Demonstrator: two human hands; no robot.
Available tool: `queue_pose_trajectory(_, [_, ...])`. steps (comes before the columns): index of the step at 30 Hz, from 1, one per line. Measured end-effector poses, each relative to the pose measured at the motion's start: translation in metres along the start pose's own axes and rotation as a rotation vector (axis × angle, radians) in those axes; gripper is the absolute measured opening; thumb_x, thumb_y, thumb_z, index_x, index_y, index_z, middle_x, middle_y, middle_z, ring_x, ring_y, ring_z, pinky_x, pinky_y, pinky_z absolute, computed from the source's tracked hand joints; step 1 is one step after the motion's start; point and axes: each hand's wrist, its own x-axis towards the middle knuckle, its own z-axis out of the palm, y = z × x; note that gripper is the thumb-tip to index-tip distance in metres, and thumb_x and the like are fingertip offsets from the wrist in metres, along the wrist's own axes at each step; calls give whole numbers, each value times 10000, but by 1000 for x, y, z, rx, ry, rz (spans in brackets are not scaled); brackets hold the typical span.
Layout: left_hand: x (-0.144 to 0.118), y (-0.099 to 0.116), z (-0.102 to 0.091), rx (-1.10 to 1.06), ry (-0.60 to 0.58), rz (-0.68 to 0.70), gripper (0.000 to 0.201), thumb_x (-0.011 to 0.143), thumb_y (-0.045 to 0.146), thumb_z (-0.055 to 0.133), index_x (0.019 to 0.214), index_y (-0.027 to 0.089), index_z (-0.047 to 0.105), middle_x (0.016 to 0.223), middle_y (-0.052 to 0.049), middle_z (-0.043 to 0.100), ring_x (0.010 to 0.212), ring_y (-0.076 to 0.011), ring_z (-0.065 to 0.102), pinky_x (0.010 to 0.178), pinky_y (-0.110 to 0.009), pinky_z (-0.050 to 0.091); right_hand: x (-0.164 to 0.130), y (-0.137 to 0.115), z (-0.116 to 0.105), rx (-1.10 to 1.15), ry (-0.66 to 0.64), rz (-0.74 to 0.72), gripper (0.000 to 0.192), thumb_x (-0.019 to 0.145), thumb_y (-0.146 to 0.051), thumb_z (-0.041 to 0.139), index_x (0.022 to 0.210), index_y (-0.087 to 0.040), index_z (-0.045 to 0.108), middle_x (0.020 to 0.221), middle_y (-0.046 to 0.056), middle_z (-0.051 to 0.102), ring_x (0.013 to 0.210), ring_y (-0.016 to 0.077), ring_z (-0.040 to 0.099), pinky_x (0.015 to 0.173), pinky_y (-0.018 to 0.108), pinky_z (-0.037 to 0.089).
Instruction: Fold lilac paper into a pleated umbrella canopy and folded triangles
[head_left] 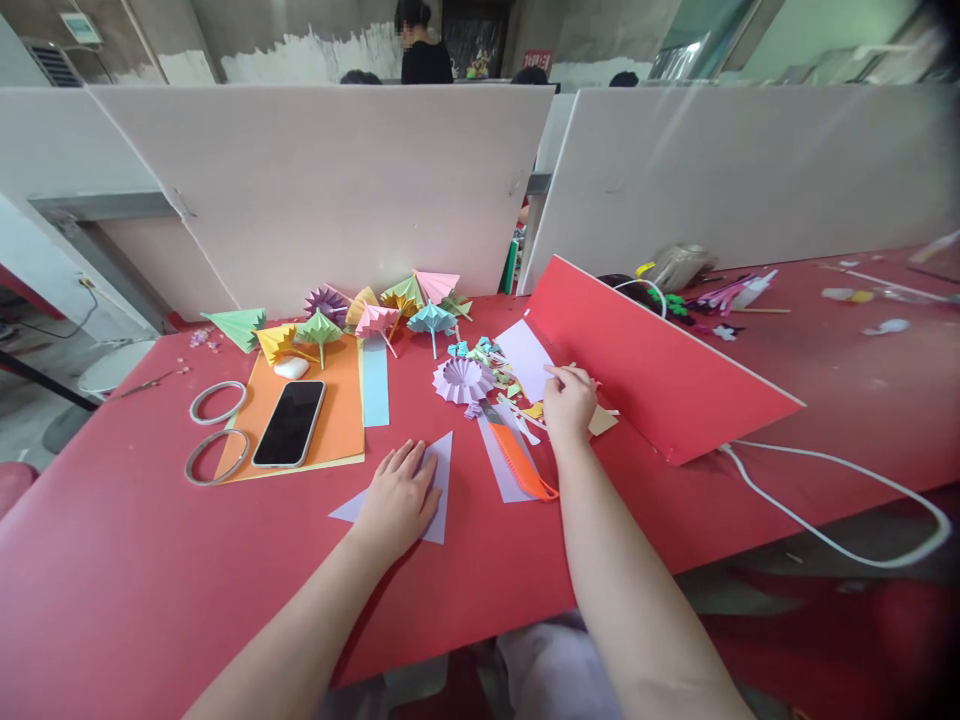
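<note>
My left hand [403, 495] lies flat with fingers stretched over a folded lavender paper triangle [437, 500] on the red table. At the scrap pile, my right hand [570, 398] is curled, its fingertips closed at the edge of another lavender paper piece [525, 358]. Left of my right wrist, an orange-handled cutter [520, 462] rests across a lavender strip [501, 478]. A pleated lavender paper ring [463, 381] sits beside small colored paper scraps [514, 390].
Several folded paper umbrellas [377, 320] stand along the divider [337, 190]. A phone [290, 424] lies on orange paper [341, 400], with two tape rolls [217, 457] to its left. A red board [645, 370] leans at right, near a white cable [847, 555].
</note>
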Motion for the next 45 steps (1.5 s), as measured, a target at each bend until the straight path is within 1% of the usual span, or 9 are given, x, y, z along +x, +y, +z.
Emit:
queue_pose_trajectory(7, [-2,-4,2,6,-30,-36,482,901,376,418,1301,111,454,1369,-162,447,1288,-295,381,1039,-476,352,1,2,-1,119,49,13,309,693,-142,370,723,-177,675,860,84,635,890,209,568,846,356,423])
queue_pose_trajectory(13, [-11,-8,7,-1,-60,8,614,903,520,337,1367,118,365,1444,-158,323,1347,-279,267,1072,-490,286,-1,14,-8,95,-185,104,202,614,-191,412,514,-207,586,615,7,634,705,185,546,719,311,420])
queue_pose_trajectory(18, [-10,-7,6,19,-72,34,660,899,545,315,1376,90,344,1437,-154,330,1345,-276,273,1082,-490,263,-1,12,-27,-26,-307,92,177,605,-178,451,496,-214,586,654,32,639,701,214,531,692,336,403])
queue_pose_trajectory(24, [-11,-4,9,49,-24,52,667,894,554,315,1373,92,350,1438,-143,336,1334,-284,300,1076,-487,267,-28,-51,-30,-164,-316,-129,300,703,-105,407,766,-193,687,933,102,667,993,260,544,857,373,423])
queue_pose_trajectory(27, [-12,-5,11,67,-20,64,648,900,531,321,1366,82,363,1435,-146,340,1331,-289,305,1076,-483,263,-71,-87,-20,-70,-689,-325,394,783,-119,357,985,-210,682,1097,53,667,1034,194,585,921,326,436])
queue_pose_trajectory(29, [-13,-7,11,68,-24,83,628,904,497,339,1362,69,367,1434,-150,340,1334,-287,300,1081,-470,256,-102,-100,-13,-131,-891,-391,416,828,-162,352,1142,-186,624,1241,69,598,1156,196,532,984,339,405])
queue_pose_trajectory(34, [-14,-12,10,45,-16,134,632,893,475,371,1357,45,368,1424,-165,353,1333,-295,299,1080,-464,262,-140,-97,-4,-236,-956,-418,483,919,-239,251,1336,-69,427,1418,130,385,1336,218,311,1100,413,248])
queue_pose_trajectory(39, [-22,-19,9,53,-9,186,645,900,513,332,1324,34,414,1419,-171,355,1331,-293,302,1089,-450,253,-135,-87,-7,-309,-944,-414,542,931,-391,285,1375,-91,365,1452,153,310,1358,240,251,1098,460,218])
queue_pose_trajectory(45, [-47,-35,-2,43,-38,204,673,909,539,282,1377,57,334,1433,-153,338,1341,-265,289,1094,-428,247,-130,-84,-16,-384,-1028,-430,725,877,-541,328,1429,-84,225,1492,165,174,1384,255,139,1115,480,143])
